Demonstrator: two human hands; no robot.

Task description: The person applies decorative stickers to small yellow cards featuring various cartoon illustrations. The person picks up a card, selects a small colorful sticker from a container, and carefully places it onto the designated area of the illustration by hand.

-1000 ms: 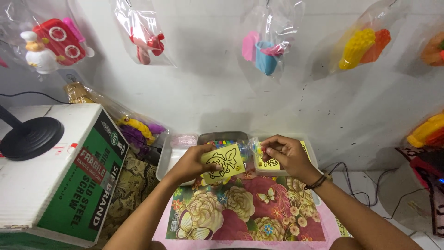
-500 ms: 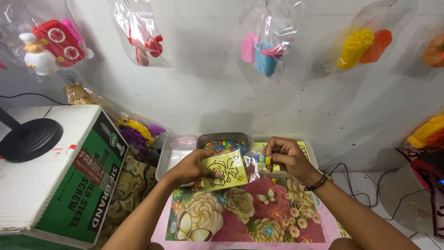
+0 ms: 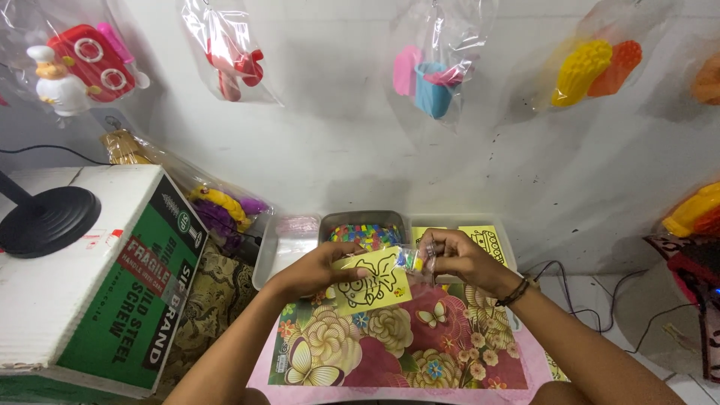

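Here both forearms come up from the bottom edge and meet over the middle of the floral mat (image 3: 405,345). The left hand (image 3: 319,270) is closed on the left edge of a yellow card (image 3: 373,283) with a black line drawing, thumb on top, and holds it tilted just above the mat. The right hand (image 3: 457,256), with a dark bracelet at the wrist, pinches a small clear packet of coloured bits (image 3: 415,260) at the card's upper right corner. The two hands are near together. Just behind them stand clear trays (image 3: 281,247), close to the wall. A cardboard box (image 3: 112,292) closes the left side; the right side has more open room.
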